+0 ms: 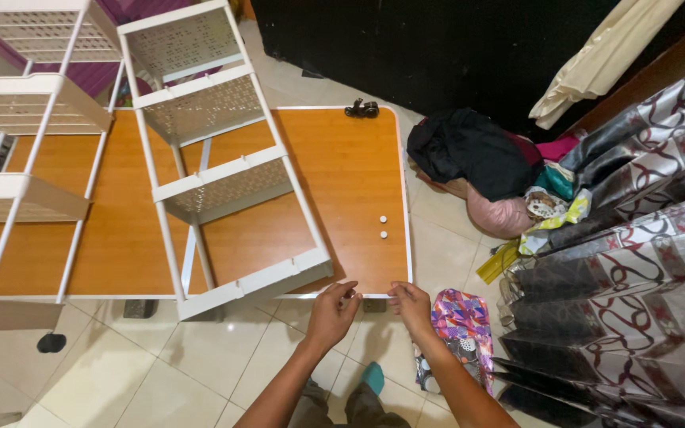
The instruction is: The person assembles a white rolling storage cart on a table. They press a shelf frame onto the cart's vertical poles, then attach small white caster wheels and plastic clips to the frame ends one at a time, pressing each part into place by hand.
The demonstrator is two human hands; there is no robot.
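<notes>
A wood-grain board (342, 190) with a white edge lies flat on the tiled floor. On its left half stands a white metal rack frame (208, 166) with several perforated shelves. My left hand (332, 311) and my right hand (411, 304) both touch the board's near edge, fingers curled over the white trim, close together. Between them, under the edge, sits a small dark block (373, 305). Two small white caps (383, 227) rest on the board's right part. A small black caster (362, 108) lies at the board's far edge.
A second white shelf rack (17, 158) stands at the left on black casters (51, 342). A pile of clothes and bags (493, 174) lies to the right. A patterned cloth (463, 329) is beside my right hand. Patterned bedding (636, 261) fills the right side.
</notes>
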